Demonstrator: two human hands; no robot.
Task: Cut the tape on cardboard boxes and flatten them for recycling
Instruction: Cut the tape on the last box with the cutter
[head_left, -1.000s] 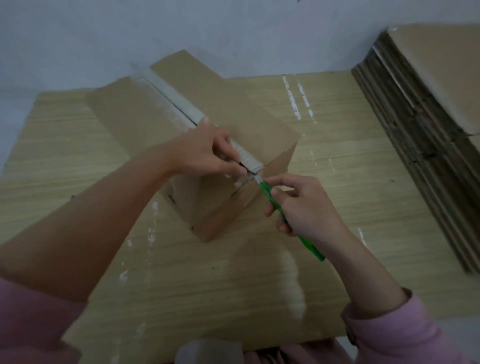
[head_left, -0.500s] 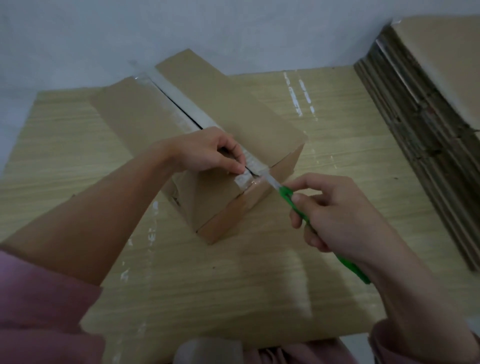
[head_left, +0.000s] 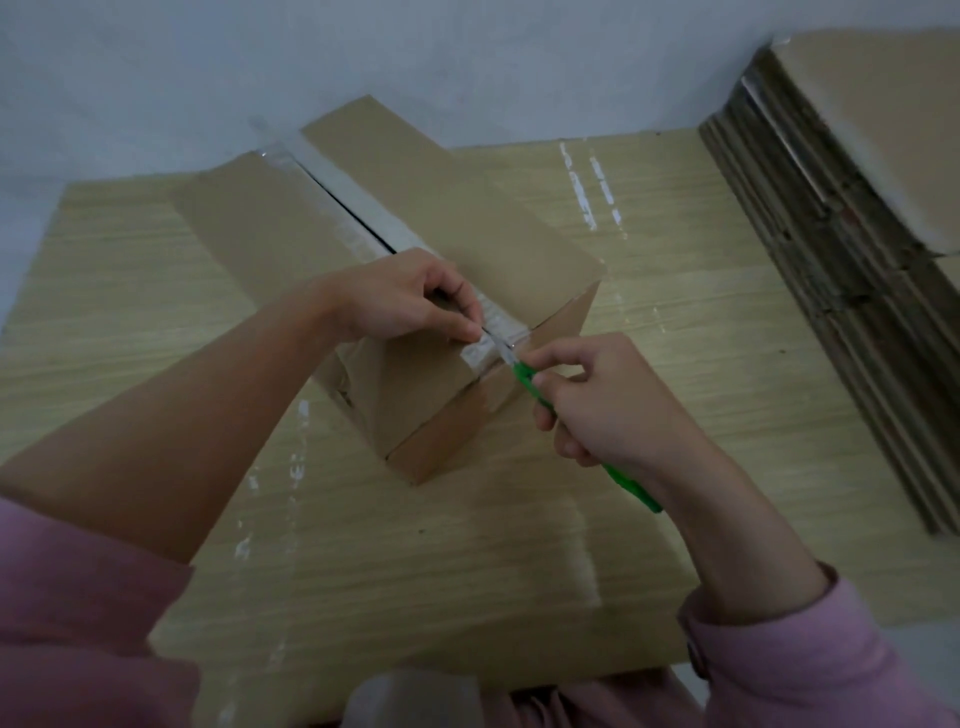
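Observation:
A brown cardboard box (head_left: 457, 228) stands on the wooden table (head_left: 727, 338), its top seam covered with clear tape (head_left: 353, 192) that is slit open along the far part. My left hand (head_left: 410, 299) rests on the box top near its front edge, fingers curled and pinching the tape beside the seam. My right hand (head_left: 602, 405) grips a green-handled utility knife (head_left: 631, 486). The blade tip (head_left: 501, 348) lies in the seam at the front top edge, just beside my left fingertips.
A tall stack of flattened cardboard boxes (head_left: 852, 218) lies at the table's right side. A pale wall runs behind the table. White tape marks (head_left: 592, 192) streak the tabletop. A roll of tape (head_left: 415, 696) sits at the near edge.
My right hand drew the knife back off the front edge, then returned it into the seam. My left hand stayed on the box top near the front.

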